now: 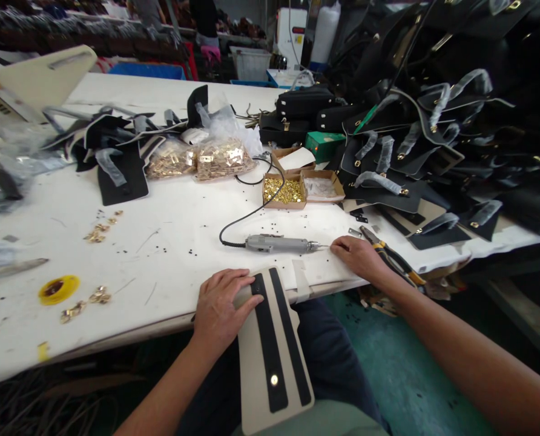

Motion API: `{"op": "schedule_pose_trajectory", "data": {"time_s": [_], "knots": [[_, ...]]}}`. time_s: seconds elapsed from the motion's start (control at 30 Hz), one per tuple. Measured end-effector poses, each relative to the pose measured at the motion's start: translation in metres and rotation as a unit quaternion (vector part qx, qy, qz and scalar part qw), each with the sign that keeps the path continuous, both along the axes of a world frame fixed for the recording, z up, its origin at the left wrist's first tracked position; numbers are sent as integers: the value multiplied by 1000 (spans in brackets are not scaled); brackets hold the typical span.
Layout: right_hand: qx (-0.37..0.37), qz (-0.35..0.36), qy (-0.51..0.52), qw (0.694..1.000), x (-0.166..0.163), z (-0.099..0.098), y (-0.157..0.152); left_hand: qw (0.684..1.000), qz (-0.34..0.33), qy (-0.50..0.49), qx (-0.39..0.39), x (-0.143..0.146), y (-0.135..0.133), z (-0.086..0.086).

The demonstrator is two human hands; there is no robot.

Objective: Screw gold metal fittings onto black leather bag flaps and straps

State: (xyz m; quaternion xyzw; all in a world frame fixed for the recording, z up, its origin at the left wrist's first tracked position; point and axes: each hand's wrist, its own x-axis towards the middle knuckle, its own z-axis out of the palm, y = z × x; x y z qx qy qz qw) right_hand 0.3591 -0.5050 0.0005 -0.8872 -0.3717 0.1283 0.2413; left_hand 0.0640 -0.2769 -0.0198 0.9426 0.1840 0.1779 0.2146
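Note:
My left hand (222,306) grips the upper end of a beige panel (257,375), thumb on top. The panel leans from the table edge onto my lap. Two black strips (266,339) run along it, with a round gold-coloured stud (274,379) near the lower end of one. My right hand (356,257) rests on the table with its fingertips pinched together; whatever they hold is hidden. Just left of those fingertips lies a grey electric screwdriver (279,244), its bit pointing toward them. Pliers (392,257) with black and yellow handles lie beside my right wrist.
Small boxes hold gold-coloured hardware (283,191) and pale pieces (319,186). Bags of metal parts (222,160) stand behind. Black bag pieces (410,157) pile up at right. Yellow tape (59,289) and loose fittings (98,233) lie at left. The screwdriver's cord (247,215) curves across the table.

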Motion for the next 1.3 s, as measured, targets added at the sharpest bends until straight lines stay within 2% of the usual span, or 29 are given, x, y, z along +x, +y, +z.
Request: {"op": "schedule_pose_trajectory", "data": {"time_s": [0.13, 0.23, 0.33, 0.43, 0.7, 0.9, 1.13, 1.3], "knots": [[-22, -14, 32, 999, 1, 6, -3, 1000, -3, 0, 3, 0, 1, -1], [-2, -28, 32, 999, -2, 7, -7, 1000, -5, -2, 5, -1, 1, -1], [44, -1, -14, 999, -7, 2, -9, 1000, -5, 0, 4, -1, 1, 0], [55, 32, -43, 997, -9, -2, -9, 1000, -5, 2, 0, -1, 0, 0], [-42, 50, -25, 998, 3, 5, -2, 1000, -1, 0, -24, -1, -3, 3], [-84, 120, -183, 972, 3, -2, -4, 999, 4, -6, -48, -3, -5, 2], [-15, 81, -232, 969, 3, -22, -11, 998, 4, -7, -60, -6, -8, 2], [-27, 53, -227, 972, -6, -13, -12, 998, 7, -1, -64, -6, -9, 2]]}}
